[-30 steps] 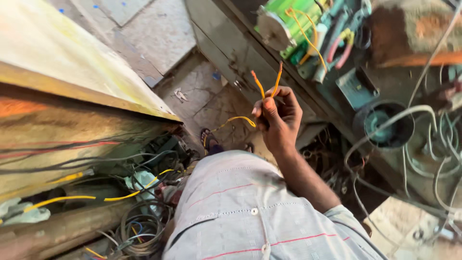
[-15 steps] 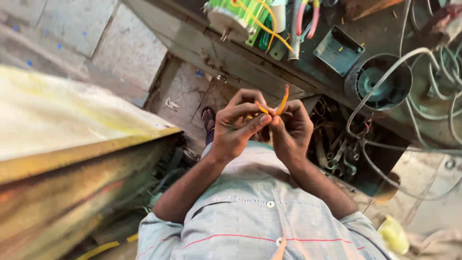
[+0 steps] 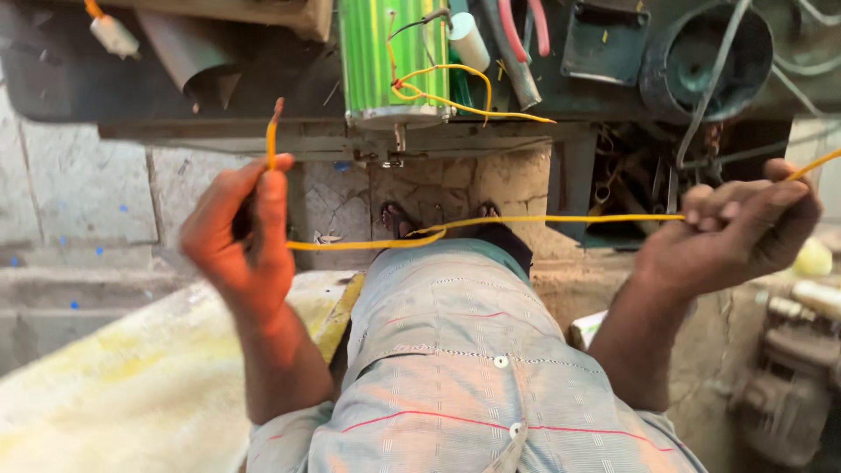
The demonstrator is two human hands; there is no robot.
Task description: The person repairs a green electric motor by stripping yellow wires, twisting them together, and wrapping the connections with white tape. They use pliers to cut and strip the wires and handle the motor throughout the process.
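We hold a thin yellow insulated wire point(image 3: 543, 220) stretched nearly level across our front, its long axis running side to side, our left hand point(image 3: 241, 235) pinching one upturned end and our right hand point(image 3: 731, 232) curled closed around the other.

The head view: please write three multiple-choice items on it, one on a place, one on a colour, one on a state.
1. Where does the green cylinder sit?
A. on the bench above the hands
B. on the floor
C. in the left hand

2. What colour is the wire between the hands?
A. blue
B. yellow
C. white

3. How does the wire run between the left hand and the right hand?
A. coiled
B. cut in two
C. stretched across

Answers: 1 A, it sits at the bench edge; 2 B, plainly yellow; 3 C, one line spans both hands.
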